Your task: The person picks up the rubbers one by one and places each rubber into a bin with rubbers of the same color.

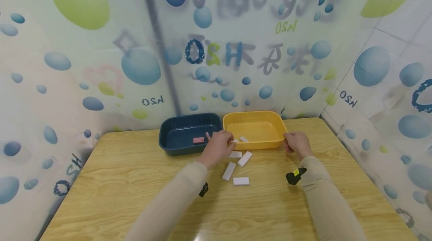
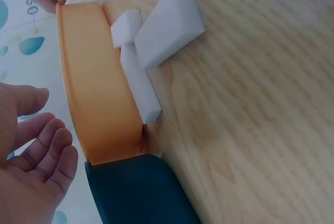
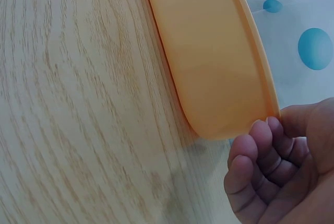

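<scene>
My right hand point(image 1: 297, 143) pinches the rim of the yellow tray point(image 1: 258, 145) at its front right corner. In the right wrist view the thumb and fingertips point(image 3: 261, 130) meet at that rim. Over the place where the two trays adjoin is my left hand point(image 1: 217, 146), its fingers loosely bent and holding nothing. The left wrist view shows a gap between its thumb and fingers point(image 2: 60, 156), beside the tray's rim. Two small white blocks point(image 1: 243, 139) lie inside the yellow tray near its left end. Several white blocks point(image 1: 241, 181) lie on the table in front.
A dark blue tray point(image 1: 179, 150) stands against the yellow tray's left side, with a few pink blocks point(image 1: 198, 140) in it. Both trays sit near the back edge of the wooden table point(image 1: 128, 173). A patterned curtain point(image 1: 216, 83) rises behind the table.
</scene>
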Demonstrator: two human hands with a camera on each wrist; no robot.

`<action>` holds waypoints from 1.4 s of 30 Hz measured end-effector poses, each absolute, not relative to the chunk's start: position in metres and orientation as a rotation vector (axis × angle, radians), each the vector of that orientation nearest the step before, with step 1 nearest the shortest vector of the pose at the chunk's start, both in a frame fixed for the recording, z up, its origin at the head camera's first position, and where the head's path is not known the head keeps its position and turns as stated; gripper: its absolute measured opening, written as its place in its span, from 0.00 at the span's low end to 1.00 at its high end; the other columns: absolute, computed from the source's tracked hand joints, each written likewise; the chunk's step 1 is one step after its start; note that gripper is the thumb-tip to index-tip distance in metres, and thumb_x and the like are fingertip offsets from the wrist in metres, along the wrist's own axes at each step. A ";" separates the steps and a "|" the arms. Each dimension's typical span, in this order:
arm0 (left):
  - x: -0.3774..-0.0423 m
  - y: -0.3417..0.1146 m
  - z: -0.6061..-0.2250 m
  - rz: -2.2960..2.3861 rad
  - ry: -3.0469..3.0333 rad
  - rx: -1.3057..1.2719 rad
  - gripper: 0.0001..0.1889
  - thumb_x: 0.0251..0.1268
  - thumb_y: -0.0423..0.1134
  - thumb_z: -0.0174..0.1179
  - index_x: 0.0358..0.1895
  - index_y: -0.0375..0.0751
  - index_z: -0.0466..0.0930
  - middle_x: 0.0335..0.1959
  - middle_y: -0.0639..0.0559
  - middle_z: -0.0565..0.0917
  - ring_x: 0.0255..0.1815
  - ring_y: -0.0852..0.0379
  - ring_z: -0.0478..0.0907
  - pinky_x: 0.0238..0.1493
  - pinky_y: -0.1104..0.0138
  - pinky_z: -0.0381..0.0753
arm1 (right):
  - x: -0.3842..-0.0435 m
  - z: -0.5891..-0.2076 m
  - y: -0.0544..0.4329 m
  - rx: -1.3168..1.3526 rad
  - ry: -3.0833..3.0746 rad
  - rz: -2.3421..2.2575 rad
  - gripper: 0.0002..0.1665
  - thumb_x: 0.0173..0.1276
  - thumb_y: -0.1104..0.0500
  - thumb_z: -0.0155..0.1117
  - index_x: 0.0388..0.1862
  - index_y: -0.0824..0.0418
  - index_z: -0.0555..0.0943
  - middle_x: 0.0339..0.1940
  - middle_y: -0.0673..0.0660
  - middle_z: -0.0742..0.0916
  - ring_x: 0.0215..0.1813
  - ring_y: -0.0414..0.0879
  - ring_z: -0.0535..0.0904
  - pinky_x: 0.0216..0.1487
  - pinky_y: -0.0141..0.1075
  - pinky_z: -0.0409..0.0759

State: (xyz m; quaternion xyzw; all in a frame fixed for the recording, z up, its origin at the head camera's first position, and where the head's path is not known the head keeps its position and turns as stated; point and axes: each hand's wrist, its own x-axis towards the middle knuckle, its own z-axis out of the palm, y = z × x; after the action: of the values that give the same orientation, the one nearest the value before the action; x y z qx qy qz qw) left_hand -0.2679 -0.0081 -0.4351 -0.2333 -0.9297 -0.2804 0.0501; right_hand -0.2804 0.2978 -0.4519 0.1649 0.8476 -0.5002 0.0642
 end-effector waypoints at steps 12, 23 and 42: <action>-0.251 -0.019 -0.444 -0.815 -2.880 -0.749 0.07 0.69 0.36 0.68 0.40 0.35 0.85 0.30 0.50 0.79 0.32 0.56 0.72 0.36 0.64 0.76 | -0.283 -0.455 0.299 0.513 2.554 -1.510 0.21 0.82 0.56 0.47 0.45 0.74 0.79 0.22 0.52 0.80 0.24 0.41 0.75 0.29 0.32 0.81; -0.238 -0.025 -0.447 -0.773 -3.029 -0.678 0.11 0.68 0.41 0.70 0.32 0.41 0.80 0.27 0.52 0.74 0.28 0.56 0.69 0.29 0.66 0.69 | -0.282 -0.455 0.300 0.465 2.581 -1.510 0.21 0.81 0.56 0.47 0.38 0.73 0.79 0.20 0.53 0.81 0.23 0.41 0.76 0.29 0.34 0.81; -0.224 -0.026 -0.458 -0.737 -3.119 -0.763 0.21 0.58 0.43 0.76 0.19 0.45 0.71 0.16 0.58 0.67 0.19 0.61 0.63 0.22 0.70 0.60 | -0.281 -0.455 0.300 0.500 2.547 -1.558 0.20 0.81 0.57 0.49 0.43 0.74 0.79 0.21 0.52 0.81 0.23 0.40 0.77 0.28 0.32 0.82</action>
State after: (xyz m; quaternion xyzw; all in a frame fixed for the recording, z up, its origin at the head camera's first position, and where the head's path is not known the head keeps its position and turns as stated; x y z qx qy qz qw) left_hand -0.2235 -0.0257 -0.4576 -0.2309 -0.9440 -0.2231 -0.0764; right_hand -0.2809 0.3002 -0.4554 0.1647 0.8400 -0.5137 0.0572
